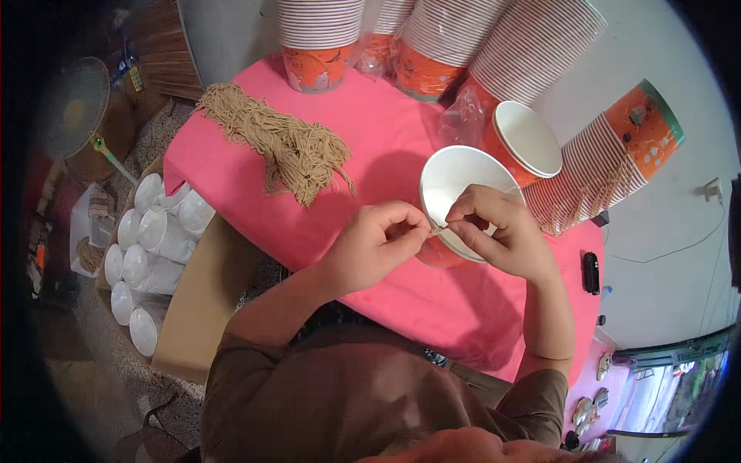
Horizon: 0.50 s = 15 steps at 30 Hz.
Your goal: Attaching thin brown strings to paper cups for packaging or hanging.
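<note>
Both hands meet at the near rim of a large white-lined paper bucket standing on the pink-covered table. My left hand is closed, thumb and forefinger pinched together at the rim's left side. Just to its right, my right hand pinches too, held over the bucket's mouth. Between the fingertips shows a short bit of thin pale cord; most of it is hidden by the fingers. Left of the bucket lies a loose heap of tan cord.
Tall stacks of orange-and-white paper buckets line the table's far side. Another stack lies tilted at the right, tan cords across it, beside a short stack. A cardboard box with white wrapped cup stacks stands left. A black object sits near the right edge.
</note>
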Each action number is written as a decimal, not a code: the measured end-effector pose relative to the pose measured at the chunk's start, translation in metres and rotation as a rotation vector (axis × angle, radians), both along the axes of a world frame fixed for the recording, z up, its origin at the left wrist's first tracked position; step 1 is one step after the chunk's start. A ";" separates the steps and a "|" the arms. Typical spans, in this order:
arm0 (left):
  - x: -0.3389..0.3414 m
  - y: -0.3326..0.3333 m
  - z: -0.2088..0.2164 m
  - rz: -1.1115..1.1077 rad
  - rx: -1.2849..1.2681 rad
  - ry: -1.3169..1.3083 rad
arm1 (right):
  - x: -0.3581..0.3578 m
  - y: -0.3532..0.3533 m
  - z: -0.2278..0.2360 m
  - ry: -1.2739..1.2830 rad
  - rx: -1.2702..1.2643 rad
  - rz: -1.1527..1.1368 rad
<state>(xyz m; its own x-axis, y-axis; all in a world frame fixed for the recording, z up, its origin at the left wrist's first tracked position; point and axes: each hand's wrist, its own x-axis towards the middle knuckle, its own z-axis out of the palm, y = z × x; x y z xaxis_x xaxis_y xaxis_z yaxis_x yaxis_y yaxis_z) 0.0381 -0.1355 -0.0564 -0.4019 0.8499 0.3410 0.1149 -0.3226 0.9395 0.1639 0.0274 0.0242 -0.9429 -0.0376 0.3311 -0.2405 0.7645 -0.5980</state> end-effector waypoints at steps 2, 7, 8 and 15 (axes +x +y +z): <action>-0.002 -0.001 0.002 -0.050 -0.059 -0.085 | 0.000 -0.001 -0.001 0.008 0.005 0.012; -0.001 0.004 -0.005 -0.023 0.011 -0.142 | -0.004 -0.003 -0.001 0.008 0.023 0.016; -0.001 0.006 -0.007 -0.021 0.012 -0.142 | -0.005 -0.004 0.000 0.002 0.019 0.014; 0.002 0.011 -0.014 -0.003 0.110 -0.185 | -0.007 -0.002 -0.001 0.005 0.023 0.010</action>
